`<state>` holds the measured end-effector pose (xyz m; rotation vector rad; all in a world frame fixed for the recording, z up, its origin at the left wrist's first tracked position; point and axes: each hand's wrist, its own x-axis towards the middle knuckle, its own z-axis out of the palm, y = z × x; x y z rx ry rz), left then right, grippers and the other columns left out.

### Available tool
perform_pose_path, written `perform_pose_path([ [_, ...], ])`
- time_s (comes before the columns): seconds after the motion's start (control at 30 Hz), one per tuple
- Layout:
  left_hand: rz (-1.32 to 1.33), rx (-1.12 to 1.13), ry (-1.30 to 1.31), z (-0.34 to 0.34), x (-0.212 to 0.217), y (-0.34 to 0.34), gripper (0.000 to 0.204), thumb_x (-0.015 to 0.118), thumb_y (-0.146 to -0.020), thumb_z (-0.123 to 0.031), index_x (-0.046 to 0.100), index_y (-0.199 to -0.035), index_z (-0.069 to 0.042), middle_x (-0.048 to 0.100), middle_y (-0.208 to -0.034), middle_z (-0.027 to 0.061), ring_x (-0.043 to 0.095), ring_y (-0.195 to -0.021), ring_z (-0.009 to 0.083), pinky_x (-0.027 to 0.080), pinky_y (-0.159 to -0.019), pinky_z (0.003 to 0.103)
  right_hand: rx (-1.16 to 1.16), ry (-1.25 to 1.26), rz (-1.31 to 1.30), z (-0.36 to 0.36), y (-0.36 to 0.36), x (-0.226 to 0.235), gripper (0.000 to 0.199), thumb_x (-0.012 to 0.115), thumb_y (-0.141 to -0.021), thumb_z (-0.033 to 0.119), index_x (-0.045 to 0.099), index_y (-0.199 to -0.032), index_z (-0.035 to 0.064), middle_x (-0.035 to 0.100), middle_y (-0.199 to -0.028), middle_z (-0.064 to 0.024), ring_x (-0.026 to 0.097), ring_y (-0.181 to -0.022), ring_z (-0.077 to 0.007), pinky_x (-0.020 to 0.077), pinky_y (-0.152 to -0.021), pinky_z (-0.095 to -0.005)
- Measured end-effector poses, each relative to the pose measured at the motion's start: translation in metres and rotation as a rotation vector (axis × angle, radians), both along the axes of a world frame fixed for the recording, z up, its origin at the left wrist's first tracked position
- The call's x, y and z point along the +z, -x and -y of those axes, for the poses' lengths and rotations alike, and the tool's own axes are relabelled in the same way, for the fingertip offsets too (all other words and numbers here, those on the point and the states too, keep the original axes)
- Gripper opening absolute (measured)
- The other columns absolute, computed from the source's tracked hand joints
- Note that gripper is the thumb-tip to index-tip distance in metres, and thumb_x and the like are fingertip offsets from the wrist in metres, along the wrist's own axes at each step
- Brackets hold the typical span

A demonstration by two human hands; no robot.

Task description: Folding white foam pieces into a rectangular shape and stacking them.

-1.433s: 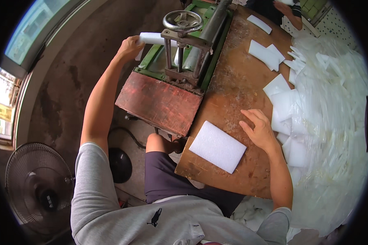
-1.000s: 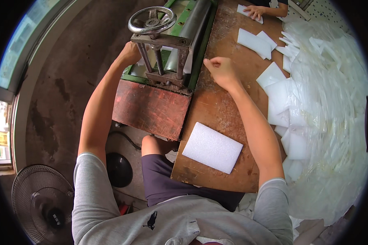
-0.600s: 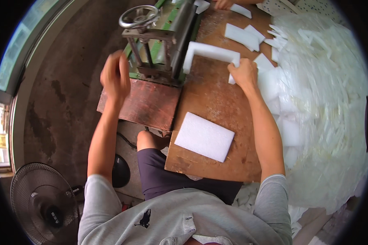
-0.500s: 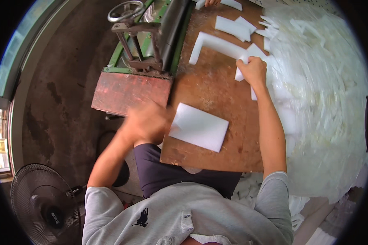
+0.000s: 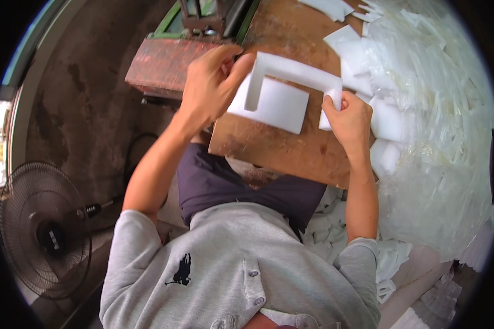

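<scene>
My right hand (image 5: 351, 120) pinches the right leg of a white U-shaped foam piece (image 5: 299, 71) between thumb and fingers. The piece is held up above the table, its two legs pointing toward me. My left hand (image 5: 217, 82) is beside its far left corner, thumb and fingers curved and apart, with nothing seen in its grasp. Whether the thumb touches the foam, I cannot tell. Beneath the U-shaped piece a flat white foam rectangle (image 5: 282, 112) lies near the left edge of the brown wooden table (image 5: 313, 151), partly hidden by the left leg.
A green machine (image 5: 170, 24) with a worn red board (image 5: 156, 66) stands left of the table. To the right are loose white foam pieces (image 5: 354, 49) and a big heap of clear plastic bags (image 5: 428, 109) with white pieces inside. A black fan (image 5: 46, 230) is at lower left.
My right hand has brought the U-shaped foam piece nearer, lifting it over the foam rectangle. My left hand has risen from the table's left edge to the piece's left corner. The view has shifted.
</scene>
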<state>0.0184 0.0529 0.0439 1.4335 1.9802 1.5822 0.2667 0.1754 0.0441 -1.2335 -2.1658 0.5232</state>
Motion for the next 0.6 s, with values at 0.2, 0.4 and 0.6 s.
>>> perform_pose_path([
  [0.2,-0.3,-0.065,0.189,-0.017,-0.023,0.016,0.035,0.073,-0.087,-0.029,0.066,-0.096,0.005,0.061,-0.077,0.0188,0.058,-0.066,0.0295,0.049,-0.066,0.039,0.002,0.003,0.027,0.019,0.023,-0.015,0.028,0.074,-0.08,0.02,0.064,-0.072,-0.0046,0.063,-0.062,-0.0177,0.063,-0.055,-0.0322,0.0488,-0.057,-0.0412],
  [0.4,-0.316,-0.1,0.161,-0.018,-0.054,0.022,0.034,0.071,-0.086,-0.025,0.06,-0.082,0.006,0.058,-0.074,0.0217,0.058,-0.067,0.0364,0.048,-0.065,0.042,0.016,0.018,0.05,0.022,0.025,-0.031,0.03,0.073,-0.08,0.02,0.062,-0.07,-0.0058,0.062,-0.061,-0.0177,0.061,-0.054,-0.0299,0.0479,-0.056,-0.0401],
  [0.6,-0.296,-0.105,0.185,-0.017,-0.057,0.023,0.036,0.07,-0.086,-0.024,0.057,-0.077,0.007,0.058,-0.075,0.0227,0.058,-0.067,0.0379,0.048,-0.065,0.043,0.008,0.033,0.066,0.021,0.026,-0.036,0.028,0.074,-0.08,0.019,0.063,-0.072,-0.006,0.061,-0.062,-0.018,0.06,-0.054,-0.0304,0.0475,-0.057,-0.0408],
])
